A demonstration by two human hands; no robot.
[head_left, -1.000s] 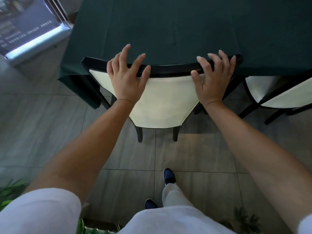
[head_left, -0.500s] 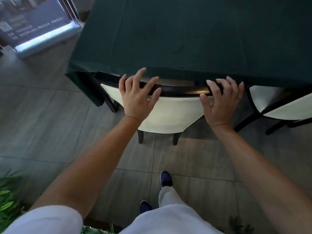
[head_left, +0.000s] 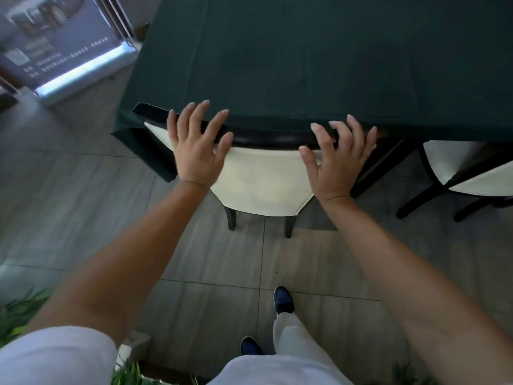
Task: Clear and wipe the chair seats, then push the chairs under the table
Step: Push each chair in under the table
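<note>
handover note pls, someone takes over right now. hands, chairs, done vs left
Left hand: open, fingers spread over the chair back's dark top rail.
Right hand: open, same rail, right end.
Chair: rail at the edge of the table, seat hidden under the green cloth; looks pushed in.
Second chair, right: angled, seat partly showing, not fully in.
Left: let go, push in the second chair. Whether the seats were wiped cannot be told.

One head-worn wide-angle view looks steeply down and forward, close over the chair back (head_left: pixel 263 173) and table edge (head_left: pixel 305 118).
</note>
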